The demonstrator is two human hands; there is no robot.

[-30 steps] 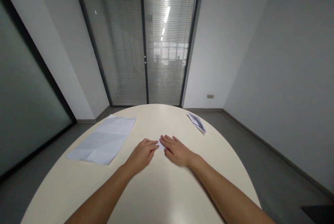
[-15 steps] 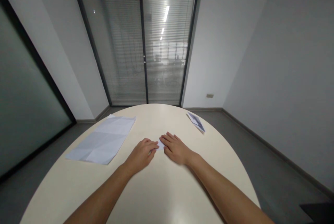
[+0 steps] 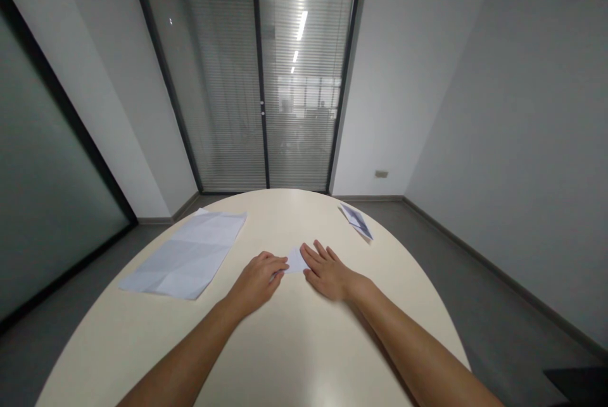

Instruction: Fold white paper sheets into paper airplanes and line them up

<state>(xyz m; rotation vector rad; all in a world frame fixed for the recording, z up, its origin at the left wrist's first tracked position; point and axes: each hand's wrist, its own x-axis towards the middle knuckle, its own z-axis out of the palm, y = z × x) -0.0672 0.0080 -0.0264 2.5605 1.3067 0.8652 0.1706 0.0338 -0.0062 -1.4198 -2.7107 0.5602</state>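
A small piece of folded white paper [image 3: 295,261] lies on the table between my two hands, its ends partly covered by fingers. At its left end, my left hand [image 3: 261,277] pinches the paper between thumb and fingers. My right hand [image 3: 329,273] rests over the right end with fingers stretched out and spread, palm down. The fingertips and thumb of that hand touch or hover at the paper's right edge; which of the two I cannot tell.
A large creased white sheet [image 3: 190,255] lies to the left on the round cream table [image 3: 266,356]. A folded paper piece [image 3: 357,222] sits near the far right edge. Beyond the table stands a glass partition with blinds [image 3: 232,78].
My right hand has slid to the right along the paper and its fingers have spread, showing more of the paper. My left hand has stayed in place.
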